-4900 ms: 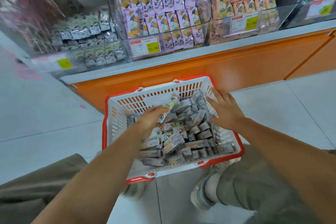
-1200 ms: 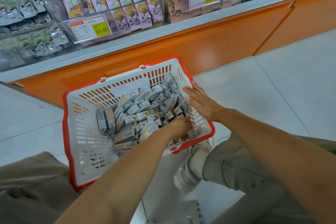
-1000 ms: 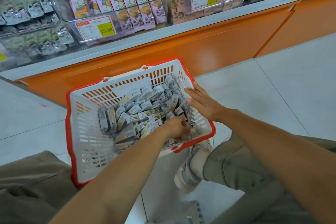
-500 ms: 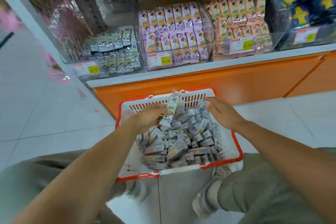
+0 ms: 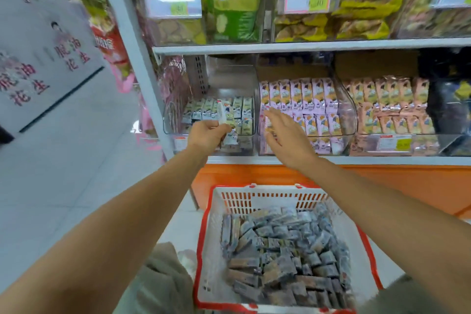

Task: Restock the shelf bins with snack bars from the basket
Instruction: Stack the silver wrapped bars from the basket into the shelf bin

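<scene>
"Bars (image 5: 280, 257), where are they?"
"Most are heaped in the basket (image 5: 202, 242) on the floor, its near rim cut off below. A few are gripped in the left hand (image 5: 206, 136), held up at the front of the clear bin (image 5: 171, 120)."
"How many?"
"Too blurred to count, and the fingers cover part of them."
"Right hand (image 5: 286, 137)?"
"Empty, fingers spread, before the pink packets (image 5: 300, 99). Touching or not, I can't tell."
</scene>
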Demonstrator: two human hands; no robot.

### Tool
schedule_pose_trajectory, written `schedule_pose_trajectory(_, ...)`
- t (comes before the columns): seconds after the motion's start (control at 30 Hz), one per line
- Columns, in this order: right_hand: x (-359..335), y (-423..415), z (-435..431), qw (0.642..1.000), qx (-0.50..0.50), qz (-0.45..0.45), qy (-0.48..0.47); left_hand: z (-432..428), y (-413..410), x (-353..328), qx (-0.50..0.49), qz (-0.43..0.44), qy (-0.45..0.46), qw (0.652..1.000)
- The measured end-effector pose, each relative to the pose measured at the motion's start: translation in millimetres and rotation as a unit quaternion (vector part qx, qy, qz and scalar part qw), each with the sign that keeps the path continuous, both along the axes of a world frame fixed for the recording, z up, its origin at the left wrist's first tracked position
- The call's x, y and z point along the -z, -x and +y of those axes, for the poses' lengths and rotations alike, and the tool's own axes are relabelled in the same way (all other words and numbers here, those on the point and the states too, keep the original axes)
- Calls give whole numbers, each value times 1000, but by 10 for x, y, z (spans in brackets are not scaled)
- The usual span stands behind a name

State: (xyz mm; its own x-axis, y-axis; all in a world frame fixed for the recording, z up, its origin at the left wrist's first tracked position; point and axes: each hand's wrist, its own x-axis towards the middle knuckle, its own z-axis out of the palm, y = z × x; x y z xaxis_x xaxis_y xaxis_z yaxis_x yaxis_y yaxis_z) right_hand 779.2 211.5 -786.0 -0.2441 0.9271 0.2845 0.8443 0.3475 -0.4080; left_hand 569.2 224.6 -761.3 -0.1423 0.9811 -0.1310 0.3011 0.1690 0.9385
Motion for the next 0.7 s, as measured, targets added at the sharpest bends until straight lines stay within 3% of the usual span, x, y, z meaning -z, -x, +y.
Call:
schedule_pose_trajectory(0.13,85,-15,293,996,7,-81,38,433,21,-80,12,118,35,992)
schedule_pose_trajectory(0.3,277,-42,380,988,26,-146,46,788,-74,72,51,169,86,981)
schedule_pose_trajectory(0.47,338,-42,401,987,31,-155,24,949,-170,187,67,238,90,965)
schedule_pose_trajectory(0.7,391,-58,425,987,29,-157,7,1007,-209,270,137,372,127,909)
